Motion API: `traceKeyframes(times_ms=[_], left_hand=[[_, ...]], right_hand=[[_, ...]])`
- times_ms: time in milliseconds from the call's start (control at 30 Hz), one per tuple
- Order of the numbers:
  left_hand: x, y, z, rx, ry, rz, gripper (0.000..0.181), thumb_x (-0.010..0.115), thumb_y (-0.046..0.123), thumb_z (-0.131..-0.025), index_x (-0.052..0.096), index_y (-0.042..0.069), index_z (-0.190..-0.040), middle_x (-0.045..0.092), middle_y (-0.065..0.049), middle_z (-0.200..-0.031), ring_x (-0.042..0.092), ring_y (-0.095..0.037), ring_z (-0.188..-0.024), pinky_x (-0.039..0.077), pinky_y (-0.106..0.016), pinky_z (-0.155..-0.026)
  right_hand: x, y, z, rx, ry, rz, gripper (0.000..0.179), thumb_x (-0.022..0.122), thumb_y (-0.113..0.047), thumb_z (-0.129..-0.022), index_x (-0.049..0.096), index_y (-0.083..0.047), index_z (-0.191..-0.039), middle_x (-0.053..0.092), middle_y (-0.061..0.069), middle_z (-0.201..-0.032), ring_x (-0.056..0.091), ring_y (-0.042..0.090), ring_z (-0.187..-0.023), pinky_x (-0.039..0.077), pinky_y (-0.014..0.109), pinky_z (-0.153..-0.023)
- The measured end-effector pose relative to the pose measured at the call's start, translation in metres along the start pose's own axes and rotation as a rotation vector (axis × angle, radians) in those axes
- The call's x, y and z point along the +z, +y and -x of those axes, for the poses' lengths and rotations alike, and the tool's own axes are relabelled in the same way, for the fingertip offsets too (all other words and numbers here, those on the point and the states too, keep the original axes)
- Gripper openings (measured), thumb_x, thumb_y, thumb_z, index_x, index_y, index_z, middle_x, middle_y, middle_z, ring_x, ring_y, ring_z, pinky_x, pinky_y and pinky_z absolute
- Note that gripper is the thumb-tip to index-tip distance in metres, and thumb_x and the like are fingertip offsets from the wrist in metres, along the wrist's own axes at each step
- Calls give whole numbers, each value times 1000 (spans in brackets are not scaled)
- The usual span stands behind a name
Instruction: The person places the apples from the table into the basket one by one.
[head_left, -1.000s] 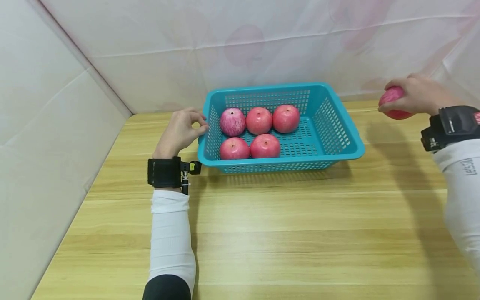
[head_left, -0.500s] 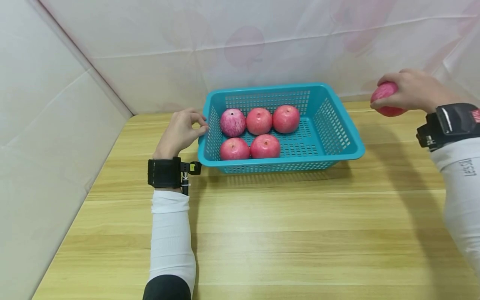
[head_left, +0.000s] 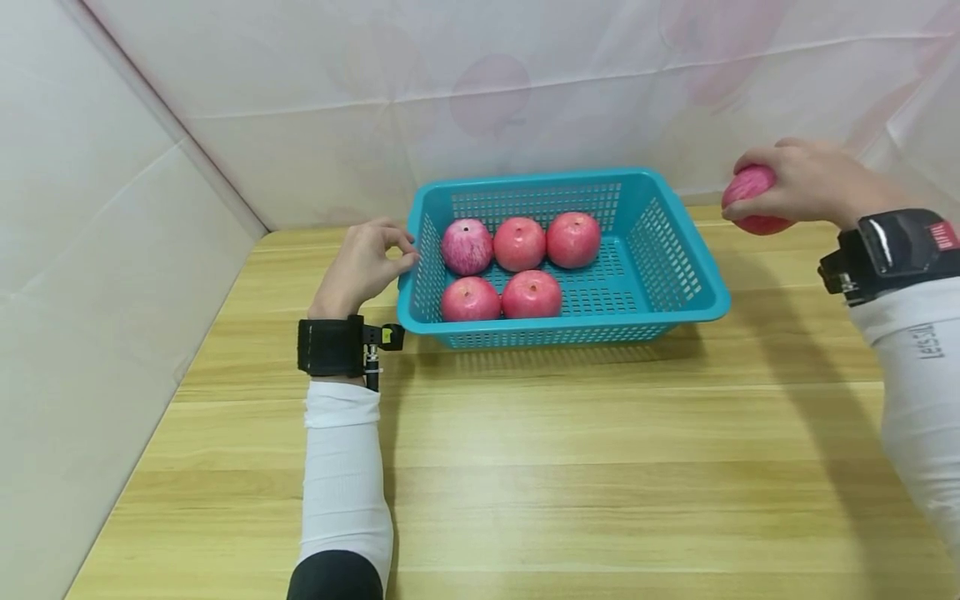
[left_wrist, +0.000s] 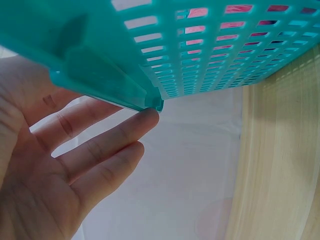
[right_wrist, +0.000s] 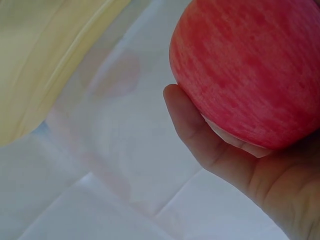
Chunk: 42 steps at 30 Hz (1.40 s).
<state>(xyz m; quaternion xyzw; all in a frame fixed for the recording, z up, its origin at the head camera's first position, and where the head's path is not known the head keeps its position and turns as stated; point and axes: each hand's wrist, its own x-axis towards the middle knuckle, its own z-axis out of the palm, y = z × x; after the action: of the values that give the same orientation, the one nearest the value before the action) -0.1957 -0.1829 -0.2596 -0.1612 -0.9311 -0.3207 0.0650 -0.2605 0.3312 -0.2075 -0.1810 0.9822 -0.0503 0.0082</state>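
Observation:
A blue-green plastic basket point(head_left: 562, 327) with mesh walls stands at the back of the table. My left hand point(head_left: 363, 265) pinches its left rim; in the left wrist view the fingers point(left_wrist: 115, 140) lie along and under that rim. Inside, three apples form the back row, the leftmost a purplish striped apple point(head_left: 467, 247). Two more red apples sit in front, one of them a pinkish apple point(head_left: 532, 293). Right of the basket, my right hand point(head_left: 806, 185) grips another red apple point(head_left: 750, 187) in the air. That apple point(right_wrist: 250, 70) fills the upper right of the right wrist view.
The wooden table point(head_left: 570, 467) stretches in front of the basket. A pale cloth backdrop point(head_left: 300, 100) with faint fruit prints rises behind it, and a white panel point(head_left: 90, 317) closes off the left side. The basket's right half shows bare mesh floor.
My right hand has moved left toward the basket, carrying the apple. The left hand, the basket and the apples inside hold their places.

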Motion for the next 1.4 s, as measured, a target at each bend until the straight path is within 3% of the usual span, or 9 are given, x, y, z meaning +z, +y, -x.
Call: traceKeyframes(times_ms=[733,1067,1400], left_hand=[[-1,0,1,7,7,1,12,65,-3,-94,75,-10,-94,66,-23,-116,56,-39,-119,48,-52,-100],[0,0,1,2,12,5,11,68,-1,-93,75,-9,-93,66,-22,-114,58,-38,-117,49,-51,-99],[-1,0,0,9,6,-1,13,66,-1,-95,75,-9,-94,66,-22,-114,57,-37,-116,49,-50,-98]], right_hand=[[-3,-28,-5,-33,-3,4,56,71,-33,-89,54,3,-128,51,35,-114,50,52,-98,52,62,-72],[-4,-42,-8,-112,40,22,54,74,-35,-82,60,2,-118,55,29,-103,53,44,-91,47,44,-62],[-10,-52,-9,-118,50,37,56,76,-36,-81,60,1,-120,54,27,-102,54,43,-89,47,41,-58]])
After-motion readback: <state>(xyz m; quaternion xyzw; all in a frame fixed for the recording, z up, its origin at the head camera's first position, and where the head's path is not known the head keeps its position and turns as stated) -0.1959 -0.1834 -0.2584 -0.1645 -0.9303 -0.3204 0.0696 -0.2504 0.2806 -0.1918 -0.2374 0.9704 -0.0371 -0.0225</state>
